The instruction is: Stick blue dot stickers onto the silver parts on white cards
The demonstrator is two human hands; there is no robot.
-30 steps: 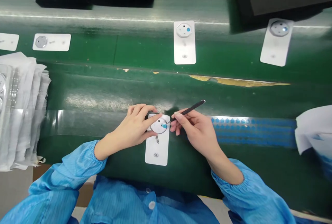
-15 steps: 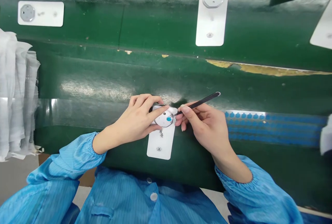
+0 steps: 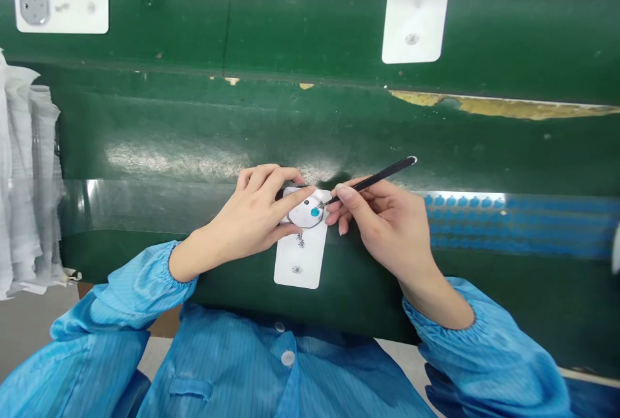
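A white rectangular panel (image 3: 300,263) with a raised octagonal part lies in front of me. My left hand (image 3: 252,214) is closed around its upper left, thumb and index finger at the octagon's edges. My right hand (image 3: 392,230) pinches black tweezers (image 3: 382,174), slanting down to the left. Their tip is at a small blue round piece (image 3: 315,212) on the octagon; whether it grips the piece I cannot tell. A dark hole sits above the blue piece, and small printed marks run down the panel below.
Two similar panels, a left one (image 3: 61,6) and a right one (image 3: 414,17), lie farther back. A blue strip of round pieces (image 3: 527,227) is at right. White packing sheets (image 3: 24,179) hang at left. The green surface has a chipped yellowish edge (image 3: 508,106).
My view has shifted, so the back panels sit higher and one at far right has left the frame. Both hands keep their hold, and the tweezers' tip stays at the blue piece.
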